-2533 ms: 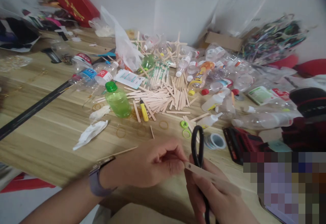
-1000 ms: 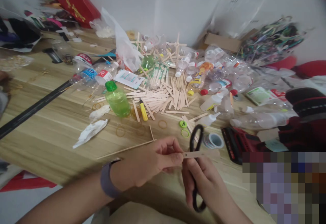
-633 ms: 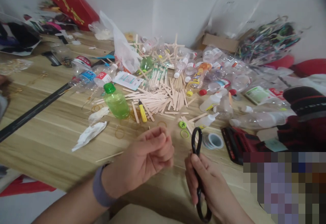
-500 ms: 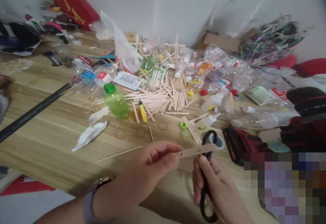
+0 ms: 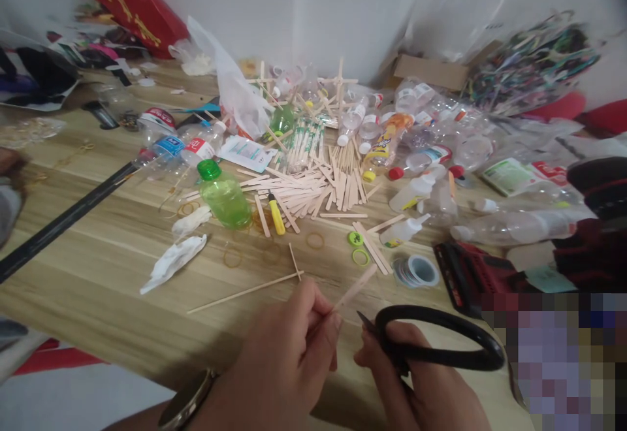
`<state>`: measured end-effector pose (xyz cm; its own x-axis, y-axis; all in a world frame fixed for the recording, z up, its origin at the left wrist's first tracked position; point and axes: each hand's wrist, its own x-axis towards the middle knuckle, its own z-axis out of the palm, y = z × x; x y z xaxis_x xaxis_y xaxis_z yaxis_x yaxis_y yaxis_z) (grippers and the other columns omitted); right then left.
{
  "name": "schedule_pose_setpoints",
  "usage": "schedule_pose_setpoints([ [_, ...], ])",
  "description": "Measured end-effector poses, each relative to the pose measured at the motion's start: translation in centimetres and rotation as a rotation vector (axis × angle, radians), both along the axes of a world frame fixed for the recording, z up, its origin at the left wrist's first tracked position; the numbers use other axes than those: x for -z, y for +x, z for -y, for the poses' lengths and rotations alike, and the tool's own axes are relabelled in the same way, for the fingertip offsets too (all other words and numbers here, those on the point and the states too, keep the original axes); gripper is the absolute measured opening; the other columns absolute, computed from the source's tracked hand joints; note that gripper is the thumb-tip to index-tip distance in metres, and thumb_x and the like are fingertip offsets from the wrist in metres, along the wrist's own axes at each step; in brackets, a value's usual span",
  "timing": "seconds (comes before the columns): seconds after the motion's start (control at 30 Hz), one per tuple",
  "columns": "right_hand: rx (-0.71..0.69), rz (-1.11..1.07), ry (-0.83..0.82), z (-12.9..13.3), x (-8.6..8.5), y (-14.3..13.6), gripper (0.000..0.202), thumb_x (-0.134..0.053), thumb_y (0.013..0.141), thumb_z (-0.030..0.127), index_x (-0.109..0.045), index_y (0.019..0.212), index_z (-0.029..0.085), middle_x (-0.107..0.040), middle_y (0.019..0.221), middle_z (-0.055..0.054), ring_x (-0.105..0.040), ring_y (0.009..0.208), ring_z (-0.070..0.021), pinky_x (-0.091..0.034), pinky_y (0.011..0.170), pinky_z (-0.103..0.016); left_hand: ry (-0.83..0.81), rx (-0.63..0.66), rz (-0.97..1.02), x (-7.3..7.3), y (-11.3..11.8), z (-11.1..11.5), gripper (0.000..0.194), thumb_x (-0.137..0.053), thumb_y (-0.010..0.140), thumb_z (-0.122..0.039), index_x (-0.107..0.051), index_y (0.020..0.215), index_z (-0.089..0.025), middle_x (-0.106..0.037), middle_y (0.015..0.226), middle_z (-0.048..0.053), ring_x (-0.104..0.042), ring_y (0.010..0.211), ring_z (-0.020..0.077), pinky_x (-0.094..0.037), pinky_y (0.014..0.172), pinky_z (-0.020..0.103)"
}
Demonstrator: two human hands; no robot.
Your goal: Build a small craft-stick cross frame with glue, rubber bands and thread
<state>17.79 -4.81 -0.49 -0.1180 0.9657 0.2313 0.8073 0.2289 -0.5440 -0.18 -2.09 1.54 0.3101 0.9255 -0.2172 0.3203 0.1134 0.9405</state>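
Between the fingertips of my left hand (image 5: pixel 298 352) is a flat wooden craft stick (image 5: pixel 358 285), its free end tilted up and away to the right. My right hand (image 5: pixel 406 366) is closed around a pair of black-handled scissors (image 5: pixel 441 334). One large handle loop sticks out to the right, and a short dark blade tip points left toward the stick, apart from it. Most of the blades are hidden by my fingers. Just beyond my left hand, a thin wooden skewer (image 5: pixel 245 292) lies on the table, touching a shorter one.
A pile of craft sticks (image 5: pixel 304 192) spreads across the table's middle, with a yellow-handled tool (image 5: pixel 276 214) and a green bottle (image 5: pixel 224 197) beside it. Glue bottles (image 5: pixel 404 232), a spool (image 5: pixel 416 271) and a red-and-black power tool (image 5: pixel 470 281) stand at right. Plastic bottles crowd the back.
The scissors have turned in my right hand, from upright behind the stick to lying sideways, loop to the right. My left hand has tilted the craft stick's far end upward.
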Motion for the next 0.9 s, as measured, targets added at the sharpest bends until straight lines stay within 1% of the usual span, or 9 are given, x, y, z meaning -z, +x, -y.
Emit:
schedule_pose_setpoints([
  [0.07, -0.015, 0.034, -0.006, -0.1, 0.0, -0.1, 0.030, -0.043, 0.097, 0.046, -0.064, 0.094, 0.024, -0.076, 0.072, -0.006, -0.072, 0.056, -0.0224, -0.050, 0.042, -0.027, 0.035, 0.009, -0.030, 0.0, 0.0, 0.0, 0.021, -0.040, 0.098, -0.037, -0.044, 0.082, -0.024, -0.064, 0.063, -0.001, -0.059, 0.057, 0.0147, -0.036, 0.055, 0.026],
  [0.2, 0.032, 0.009, -0.042, 0.0, -0.1, -0.9, 0.035, -0.035, 0.100, 0.047, -0.062, 0.095, 0.025, -0.076, 0.071, -0.007, -0.073, 0.058, -0.0246, -0.050, 0.043, -0.030, 0.078, 0.022, -0.134, 0.4, 0.0, 0.1, 0.022, -0.040, 0.097, -0.038, -0.047, 0.082, -0.024, -0.064, 0.066, 0.001, -0.057, 0.058, 0.0164, -0.033, 0.054, 0.027],
  [0.33, -0.034, -0.042, -0.061, -0.1, 0.2, -0.8, 0.027, -0.039, 0.099, 0.043, -0.058, 0.092, 0.025, -0.074, 0.064, -0.002, -0.071, 0.051, -0.0223, -0.048, 0.042, -0.028, 0.088, 0.046, -0.245, 0.8, 0.1, 0.4, 0.025, -0.039, 0.097, -0.042, -0.051, 0.086, -0.024, -0.066, 0.074, 0.004, -0.059, 0.066, 0.0189, -0.035, 0.057, 0.029],
  [0.43, -0.049, -0.056, -0.073, -0.3, 0.6, -0.4, 0.024, -0.041, 0.099, 0.040, -0.058, 0.093, 0.024, -0.073, 0.063, -0.002, -0.070, 0.048, -0.0218, -0.047, 0.042, -0.027, 0.146, 0.047, -0.285, 0.6, 0.2, 0.5, 0.028, -0.036, 0.099, -0.040, -0.052, 0.083, -0.023, -0.065, 0.075, 0.004, -0.059, 0.070, 0.0201, -0.036, 0.061, 0.030],
  [0.53, -0.032, -0.092, -0.121, -0.3, 0.6, -0.7, 0.027, -0.041, 0.098, 0.043, -0.058, 0.090, 0.024, -0.072, 0.061, -0.003, -0.069, 0.047, -0.0221, -0.046, 0.041, -0.028, 0.152, 0.065, -0.193, 0.3, 0.4, 0.6, 0.028, -0.032, 0.100, -0.038, -0.053, 0.090, -0.022, -0.065, 0.085, 0.006, -0.060, 0.081, 0.0210, -0.042, 0.072, 0.033],
  [0.6, 0.032, -0.175, -0.170, -0.1, 0.4, -1.2, 0.029, -0.042, 0.097, 0.047, -0.057, 0.084, 0.025, -0.069, 0.057, -0.001, -0.066, 0.045, -0.0204, -0.045, 0.041, -0.027, 0.106, 0.063, -0.094, 0.4, 0.5, 0.7, 0.028, -0.030, 0.101, -0.038, -0.052, 0.093, -0.022, -0.065, 0.089, 0.006, -0.060, 0.085, 0.0204, -0.044, 0.077, 0.033],
  [0.7, 0.149, -0.350, -0.250, 0.1, -0.1, -2.4, 0.033, -0.043, 0.096, 0.051, -0.053, 0.077, 0.025, -0.063, 0.051, 0.001, -0.061, 0.043, -0.0171, -0.046, 0.045, -0.025, 0.087, 0.045, 0.007, 1.0, 0.6, 0.9, 0.027, -0.030, 0.101, -0.040, -0.050, 0.095, -0.023, -0.064, 0.091, 0.006, -0.059, 0.085, 0.0195, -0.045, 0.078, 0.033],
  [0.83, 0.146, -0.501, -0.319, 0.3, -0.8, -3.1, 0.037, -0.043, 0.094, 0.055, -0.052, 0.076, 0.025, -0.061, 0.051, 0.001, -0.057, 0.043, -0.0160, -0.044, 0.045, -0.025, 0.211, 0.051, 0.007, 2.1, 0.7, 1.1, 0.019, -0.036, 0.100, -0.033, -0.052, 0.102, -0.023, -0.066, 0.103, 0.009, -0.060, 0.098, 0.0220, -0.044, 0.087, 0.035],
  [0.9, 0.136, -0.543, -0.343, 0.4, -0.9, -3.1, 0.038, -0.041, 0.095, 0.057, -0.053, 0.079, 0.025, -0.061, 0.051, 0.001, -0.057, 0.044, -0.0158, -0.044, 0.046, -0.025, 0.319, 0.092, 0.010, 2.4, 0.7, 1.0, 0.016, -0.038, 0.099, -0.028, -0.052, 0.100, -0.022, -0.066, 0.103, 0.010, -0.060, 0.098, 0.0222, -0.044, 0.085, 0.034],
])
